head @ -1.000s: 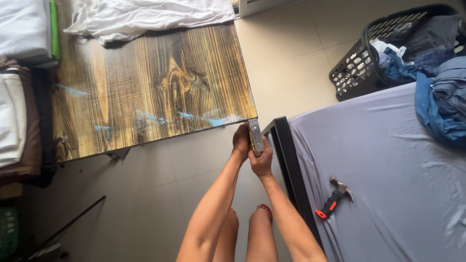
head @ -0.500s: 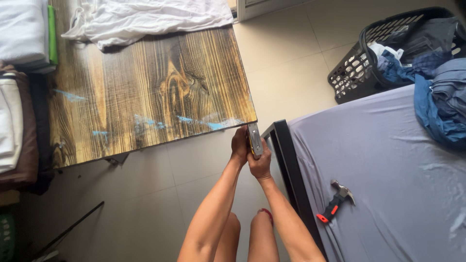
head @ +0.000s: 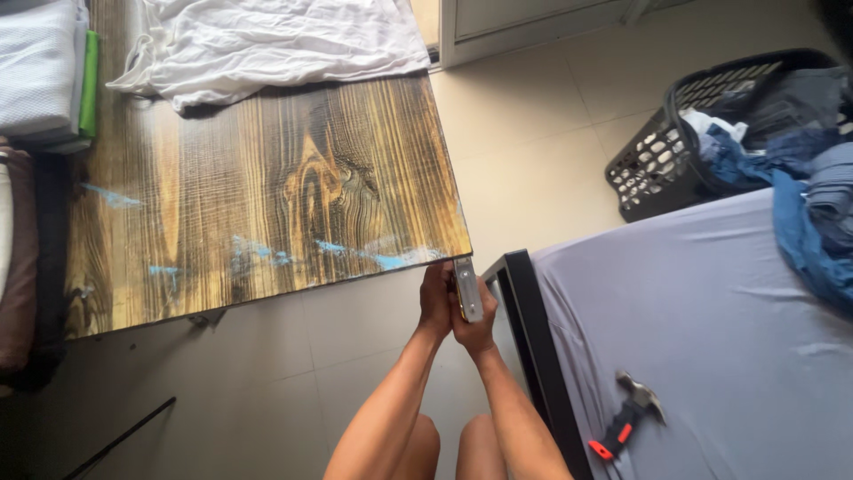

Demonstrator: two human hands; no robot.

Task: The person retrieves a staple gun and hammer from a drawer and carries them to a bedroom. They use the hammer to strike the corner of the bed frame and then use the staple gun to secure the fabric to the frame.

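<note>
Both my hands grip a flat, narrow grey metal piece [head: 467,288], held upright just under the near right corner of the wooden tabletop [head: 267,187]. My left hand [head: 435,300] wraps it from the left, and my right hand [head: 478,322] closes on it from the right and below. The piece's top end touches or nearly touches the table's corner edge. My knees show at the bottom of the view.
A black bed frame [head: 533,347] with a grey sheet [head: 711,338] lies right of my hands, a hammer [head: 629,414] on it. A black laundry basket [head: 675,151] with clothes stands far right. White cloth [head: 275,40] and folded textiles [head: 40,71] lie on the table.
My hands and the metal piece stay at the table corner. The view has shifted slightly, with the table edge and hands a little higher in frame.
</note>
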